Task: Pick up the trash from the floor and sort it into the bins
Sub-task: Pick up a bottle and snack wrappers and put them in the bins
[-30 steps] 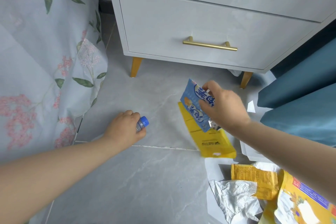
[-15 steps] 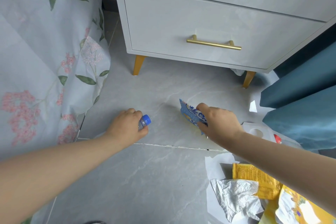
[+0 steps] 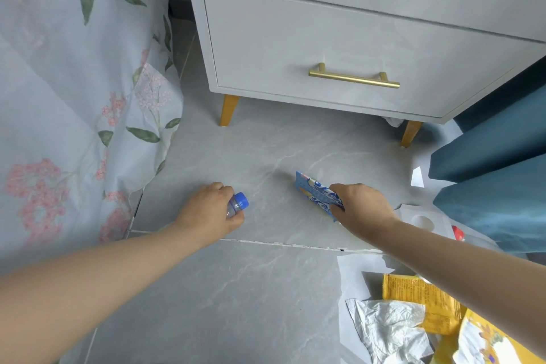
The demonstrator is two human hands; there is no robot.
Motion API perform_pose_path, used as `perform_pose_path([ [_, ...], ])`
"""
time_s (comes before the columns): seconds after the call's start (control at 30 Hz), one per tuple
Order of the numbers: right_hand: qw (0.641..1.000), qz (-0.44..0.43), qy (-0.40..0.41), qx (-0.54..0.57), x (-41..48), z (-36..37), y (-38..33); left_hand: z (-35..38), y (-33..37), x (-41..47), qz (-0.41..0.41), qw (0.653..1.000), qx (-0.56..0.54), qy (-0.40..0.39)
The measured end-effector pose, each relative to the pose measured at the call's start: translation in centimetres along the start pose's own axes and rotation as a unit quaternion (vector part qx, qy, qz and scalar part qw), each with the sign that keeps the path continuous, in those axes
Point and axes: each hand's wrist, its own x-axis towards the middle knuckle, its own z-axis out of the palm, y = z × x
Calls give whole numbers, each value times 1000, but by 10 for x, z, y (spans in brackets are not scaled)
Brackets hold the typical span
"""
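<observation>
Holding a clear plastic bottle with a blue cap (image 3: 235, 206), the left hand (image 3: 206, 213) is mid-frame; the right hand (image 3: 362, 210) grips a blue snack wrapper (image 3: 313, 191). Yellow packets (image 3: 413, 292) lie lower right, not yet picked up.

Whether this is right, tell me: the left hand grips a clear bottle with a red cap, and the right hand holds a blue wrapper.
Not quite: the cap is blue, not red. The head view shows the left hand gripping a clear bottle with a blue cap, and the right hand holding a blue wrapper.
</observation>
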Motion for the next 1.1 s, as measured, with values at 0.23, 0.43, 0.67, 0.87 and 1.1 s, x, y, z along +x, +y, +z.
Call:
perform_pose_path([
  [0.23, 991, 67, 19, 117, 4, -57, 2, -51, 37, 15, -48, 996, -77, 3],
  [0.43, 961, 161, 24, 222, -32, -132, 0, -135, 99, -3, -49, 984, -173, 14],
  [0.67, 908, 215, 153, 325, -101, -274, -16, -282, 182, -63, -61, 962, -258, 62],
  [0.87, 856, 258, 251, 370, -176, -439, -44, -432, 259, -131, -48, 951, -291, 89],
  [1.1, 803, 259, 331, 421, -270, -632, -79, -609, 345, -217, 9, 942, -322, 93],
])
